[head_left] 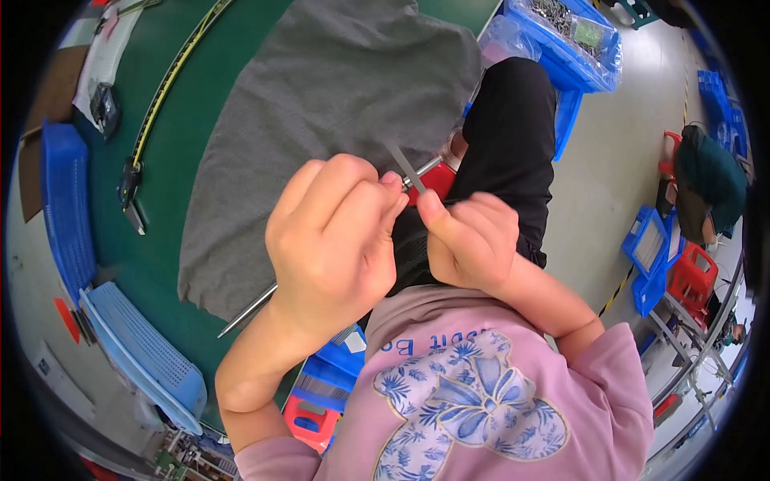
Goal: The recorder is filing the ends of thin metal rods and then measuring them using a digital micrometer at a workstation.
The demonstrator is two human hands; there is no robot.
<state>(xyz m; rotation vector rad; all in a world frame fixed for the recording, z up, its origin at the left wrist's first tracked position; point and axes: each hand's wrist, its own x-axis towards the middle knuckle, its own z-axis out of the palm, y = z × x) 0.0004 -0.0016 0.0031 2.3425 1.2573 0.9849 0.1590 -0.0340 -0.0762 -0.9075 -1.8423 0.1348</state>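
My left hand [329, 228] is closed round a thin metal rod [250, 309]. The rod's pointed-looking lower end shows beside my left forearm, and its other end sticks out past the fingertips. My right hand [473, 240] is closed with the thumb pressed on a flat, narrow grey metal strip [407, 167], which looks like a small file. The strip crosses the rod's upper end at an angle, touching it or very near. My fingers hide the grip on both pieces. Beneath and beyond my hands a dark grey cloth [321, 88] covers part of the green table [172, 192].
On the table's left lie a yellow tape measure [172, 76], a utility knife [132, 196] and a black mouse-like object [104, 108]. Blue baskets [144, 353] line that edge. A blue bin of metal parts [573, 40] stands at top right. Red stools [694, 276] stand farther right.
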